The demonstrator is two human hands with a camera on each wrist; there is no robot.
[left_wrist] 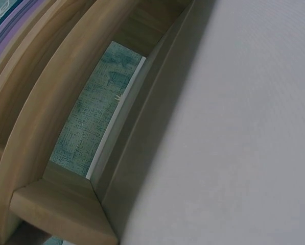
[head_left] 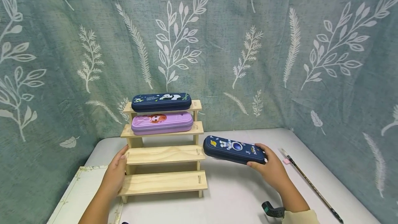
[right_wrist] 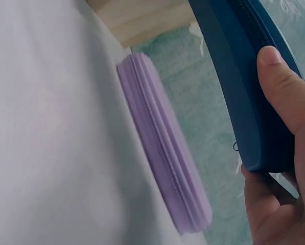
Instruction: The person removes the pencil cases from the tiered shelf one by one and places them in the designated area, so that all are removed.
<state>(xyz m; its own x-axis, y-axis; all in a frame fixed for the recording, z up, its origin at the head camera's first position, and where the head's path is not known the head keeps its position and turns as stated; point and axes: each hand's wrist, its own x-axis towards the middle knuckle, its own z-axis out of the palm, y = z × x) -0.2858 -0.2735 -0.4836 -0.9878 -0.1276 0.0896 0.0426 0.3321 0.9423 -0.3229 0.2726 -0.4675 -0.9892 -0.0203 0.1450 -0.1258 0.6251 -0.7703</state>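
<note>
Space pencil case (head_left: 233,149) held in the right hand (head_left: 272,165), beside the wooden rack (head_left: 164,184).
In the head view, gripped by one end between thumb and fingers; long axis running leftward from that hand, far end just beside the third tier down, contact unclear; left hand (head_left: 114,174) farther from the case, across the rack, gripping its side. In the left wrist view, tiers and desk (left_wrist: 229,127), no fingers visible. In the right wrist view, thumb along the zipped side; purple case (right_wrist: 165,148) apart from the hand.
</note>
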